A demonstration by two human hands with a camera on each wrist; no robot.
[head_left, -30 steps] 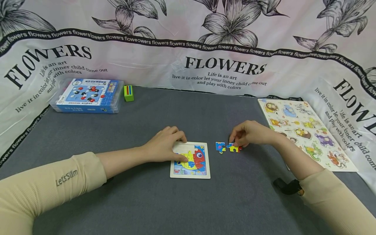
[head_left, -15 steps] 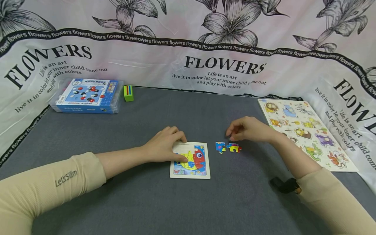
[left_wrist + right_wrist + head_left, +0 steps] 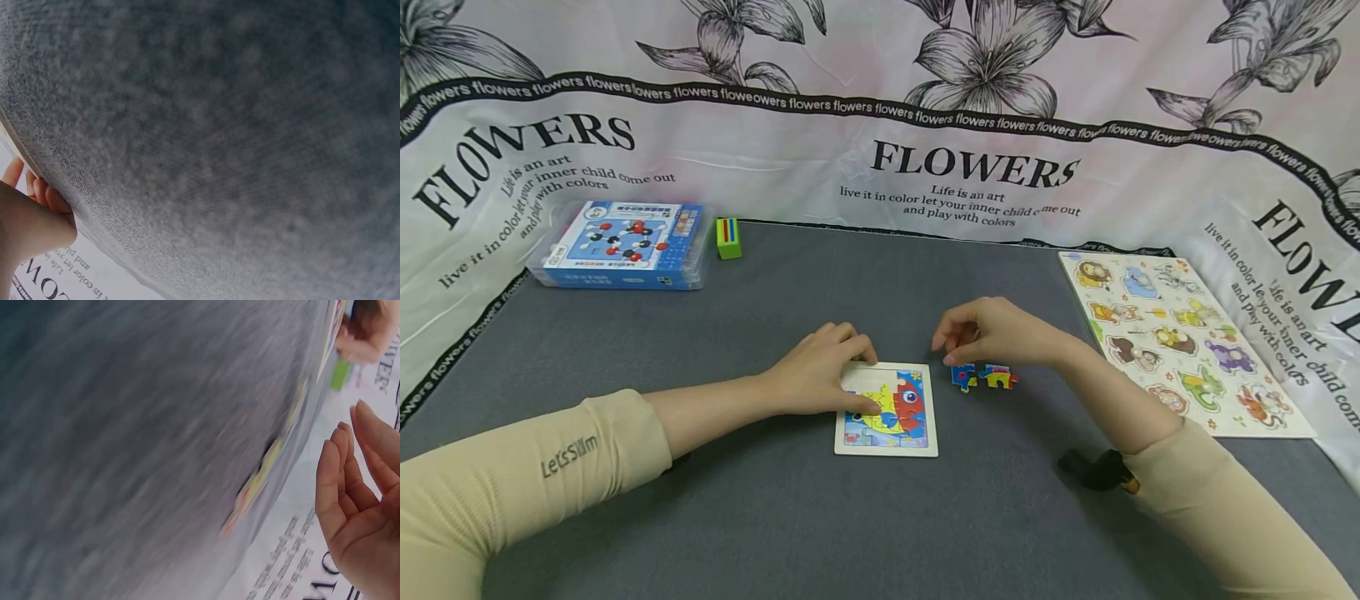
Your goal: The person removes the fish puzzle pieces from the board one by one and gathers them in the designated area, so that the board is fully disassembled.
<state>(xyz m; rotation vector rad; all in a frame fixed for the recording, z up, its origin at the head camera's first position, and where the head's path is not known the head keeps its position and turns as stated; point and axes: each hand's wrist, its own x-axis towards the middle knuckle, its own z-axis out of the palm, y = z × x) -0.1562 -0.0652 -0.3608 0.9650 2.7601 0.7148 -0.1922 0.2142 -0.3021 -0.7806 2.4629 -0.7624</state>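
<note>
My left hand (image 3: 820, 371) holds a small square jigsaw board (image 3: 886, 452), thumb across its picture and fingers at the far edge. The board has a pale frame and a partly filled red, yellow and blue fish picture; bare wood shows at the upper left. Just right of it lie two loose puzzle pieces, a blue one (image 3: 964, 381) and a yellow, red and blue one (image 3: 998, 377). Above the blue piece hovers my right hand (image 3: 988, 331), its fingers loosely bent and nothing between them, overlapping that piece's top. The right wrist view shows this hand (image 3: 365, 519) with gapped fingers.
A larger board (image 3: 1210, 333) with animal pictures lies at the right, near the right forearm. At the back left stand a blue boxed molecule set (image 3: 625, 246) and a small green block (image 3: 728, 239). A flower-printed sheet (image 3: 820, 167) borders the grey tabletop behind.
My right hand lifts off the right-hand puzzle piece and moves left over the blue one, carrying nothing. The left hand and jigsaw board stay put.
</note>
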